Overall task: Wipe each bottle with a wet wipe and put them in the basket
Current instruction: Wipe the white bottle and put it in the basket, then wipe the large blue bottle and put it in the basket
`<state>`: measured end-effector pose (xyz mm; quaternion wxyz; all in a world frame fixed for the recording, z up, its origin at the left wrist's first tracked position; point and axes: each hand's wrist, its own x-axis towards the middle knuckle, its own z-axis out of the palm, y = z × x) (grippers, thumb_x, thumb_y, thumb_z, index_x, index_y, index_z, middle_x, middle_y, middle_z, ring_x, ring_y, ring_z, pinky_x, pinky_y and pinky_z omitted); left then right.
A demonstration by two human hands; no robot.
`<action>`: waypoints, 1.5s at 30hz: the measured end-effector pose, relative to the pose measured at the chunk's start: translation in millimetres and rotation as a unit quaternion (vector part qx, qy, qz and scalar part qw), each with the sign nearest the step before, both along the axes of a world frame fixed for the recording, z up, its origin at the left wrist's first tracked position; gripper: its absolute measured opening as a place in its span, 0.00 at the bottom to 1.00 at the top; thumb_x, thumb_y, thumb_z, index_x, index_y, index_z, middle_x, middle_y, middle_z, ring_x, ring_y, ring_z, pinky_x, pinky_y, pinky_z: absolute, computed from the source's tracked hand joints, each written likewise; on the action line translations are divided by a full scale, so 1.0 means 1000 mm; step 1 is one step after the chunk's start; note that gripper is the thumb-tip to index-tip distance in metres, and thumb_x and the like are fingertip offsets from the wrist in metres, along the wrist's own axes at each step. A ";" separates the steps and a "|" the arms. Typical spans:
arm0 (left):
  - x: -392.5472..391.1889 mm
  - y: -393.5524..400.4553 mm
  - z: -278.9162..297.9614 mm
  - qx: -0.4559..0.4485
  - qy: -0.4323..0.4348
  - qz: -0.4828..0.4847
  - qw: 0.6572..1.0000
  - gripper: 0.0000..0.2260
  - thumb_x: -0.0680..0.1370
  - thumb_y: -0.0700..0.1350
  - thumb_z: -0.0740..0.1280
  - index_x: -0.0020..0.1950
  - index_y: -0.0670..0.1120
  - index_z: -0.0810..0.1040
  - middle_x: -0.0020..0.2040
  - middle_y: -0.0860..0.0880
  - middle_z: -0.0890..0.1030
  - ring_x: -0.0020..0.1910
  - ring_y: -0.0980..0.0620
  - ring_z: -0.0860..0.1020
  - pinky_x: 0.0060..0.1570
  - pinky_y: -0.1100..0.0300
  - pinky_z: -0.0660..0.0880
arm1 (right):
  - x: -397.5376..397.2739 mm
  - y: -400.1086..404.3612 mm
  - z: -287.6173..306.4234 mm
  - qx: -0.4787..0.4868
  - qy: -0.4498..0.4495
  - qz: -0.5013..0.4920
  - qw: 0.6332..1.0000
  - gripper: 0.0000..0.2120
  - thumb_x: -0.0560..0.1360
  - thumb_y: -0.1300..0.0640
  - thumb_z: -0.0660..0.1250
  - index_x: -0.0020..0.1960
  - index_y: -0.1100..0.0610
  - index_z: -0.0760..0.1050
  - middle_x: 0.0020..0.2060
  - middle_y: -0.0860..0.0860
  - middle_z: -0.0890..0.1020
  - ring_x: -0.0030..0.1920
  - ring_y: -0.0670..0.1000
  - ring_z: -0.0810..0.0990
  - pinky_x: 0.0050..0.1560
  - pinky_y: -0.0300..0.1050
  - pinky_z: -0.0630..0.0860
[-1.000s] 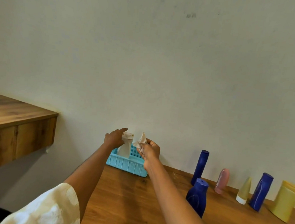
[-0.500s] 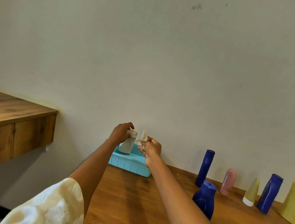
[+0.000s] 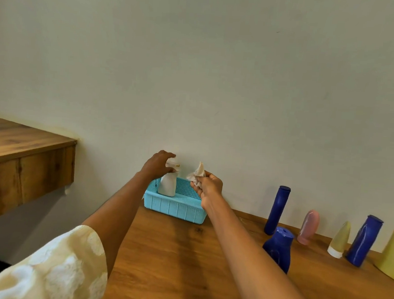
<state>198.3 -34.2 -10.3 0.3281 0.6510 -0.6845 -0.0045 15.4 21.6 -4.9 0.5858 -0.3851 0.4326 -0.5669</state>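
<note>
White bottle (image 3: pixel 167 185) stands upright in the blue basket (image 3: pixel 176 208), L hand (image 3: pixel 157 165) gripping its cap from above. Just right of that grip, R hand (image 3: pixel 208 186) pinches the crumpled wipe (image 3: pixel 196 176) (held over the basket). Other bottles (image 3: pixel 278 246) stand farther right on the table (image 3: pixel 182 266).

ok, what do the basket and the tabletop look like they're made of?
Basket: looks like moulded plastic, light blue, matte; the walls are a grid of small perforations with solid ribs. Tabletop: wood or a wood-look laminate, brown with visible grain and knots and a slight sheen; which of the two can't be told from here.
</note>
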 end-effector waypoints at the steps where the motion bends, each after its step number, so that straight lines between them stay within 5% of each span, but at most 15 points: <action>1: -0.005 0.007 0.000 -0.022 0.015 0.011 1.000 0.24 0.74 0.48 0.70 0.68 0.46 0.71 0.67 0.44 0.71 0.65 0.44 0.70 0.61 0.51 0.69 | 0.000 0.004 0.004 -0.002 -0.003 0.002 1.000 0.13 0.74 0.69 0.66 0.58 0.63 0.76 0.44 0.55 0.79 0.53 0.57 0.81 0.53 0.45 0.79; 7: -0.068 0.079 -0.002 -0.169 0.192 -0.018 0.967 0.08 0.76 0.42 0.68 0.54 0.45 0.75 0.52 0.46 0.77 0.43 0.51 0.76 0.44 0.56 0.75 | -0.018 0.033 0.037 -0.044 -0.010 -0.005 0.999 0.14 0.74 0.69 0.66 0.59 0.65 0.75 0.47 0.58 0.80 0.41 0.50 0.80 0.50 0.45 0.79; 12: -0.126 0.153 -0.005 -0.045 0.312 -0.179 0.932 0.10 0.76 0.46 0.68 0.55 0.48 0.73 0.49 0.52 0.77 0.46 0.56 0.76 0.47 0.62 0.74 | -0.064 0.064 0.070 -0.088 0.030 -0.040 0.995 0.14 0.72 0.68 0.68 0.57 0.60 0.76 0.39 0.55 0.80 0.24 0.43 0.71 0.33 0.39 0.73; 16: -0.177 0.195 -0.002 0.070 0.268 -0.266 0.923 0.25 0.74 0.50 0.70 0.69 0.49 0.67 0.61 0.52 0.74 0.58 0.56 0.73 0.51 0.68 0.71 | -0.106 0.086 0.079 -0.104 0.070 -0.078 0.989 0.13 0.73 0.65 0.68 0.56 0.56 0.77 0.43 0.54 0.81 0.30 0.44 0.72 0.28 0.35 0.70; 21: -0.237 0.215 0.001 0.118 0.244 -0.297 0.915 0.33 0.72 0.51 0.72 0.73 0.47 0.61 0.65 0.50 0.71 0.63 0.52 0.71 0.57 0.60 0.71 | -0.141 0.106 0.078 -0.099 0.066 -0.095 0.988 0.13 0.73 0.66 0.68 0.56 0.57 0.77 0.37 0.51 0.79 0.30 0.45 0.70 0.29 0.35 0.69; 27: -0.268 0.213 -0.013 -0.023 0.274 -0.200 0.941 0.19 0.71 0.45 0.74 0.60 0.44 0.74 0.56 0.47 0.80 0.49 0.56 0.75 0.47 0.69 0.71 | -0.160 0.116 0.081 -0.102 0.029 -0.081 0.991 0.13 0.73 0.68 0.68 0.55 0.59 0.77 0.35 0.52 0.77 0.28 0.45 0.69 0.33 0.36 0.71; 31: -0.259 0.210 -0.016 0.011 0.338 -0.191 0.922 0.24 0.70 0.45 0.75 0.62 0.44 0.71 0.56 0.47 0.80 0.55 0.51 0.77 0.55 0.58 0.76 | -0.166 0.116 0.084 -0.114 -0.011 -0.075 0.991 0.14 0.73 0.69 0.67 0.57 0.59 0.77 0.38 0.53 0.79 0.29 0.45 0.70 0.35 0.37 0.73; 39: -0.223 0.189 -0.003 0.015 0.411 -0.212 0.887 0.14 0.73 0.42 0.71 0.59 0.45 0.77 0.50 0.49 0.81 0.50 0.53 0.78 0.46 0.66 0.75 | -0.167 0.113 0.080 -0.143 -0.063 -0.094 0.983 0.07 0.73 0.65 0.69 0.50 0.59 0.80 0.50 0.59 0.83 0.49 0.55 0.83 0.35 0.35 0.78; 45: -0.175 0.164 0.020 0.003 0.505 -0.242 0.828 0.16 0.75 0.37 0.68 0.62 0.41 0.75 0.55 0.42 0.81 0.54 0.48 0.79 0.56 0.58 0.76 | -0.161 0.104 0.059 -0.163 0.052 -0.105 0.980 0.05 0.73 0.62 0.69 0.48 0.59 0.81 0.44 0.58 0.84 0.46 0.55 0.82 0.41 0.38 0.79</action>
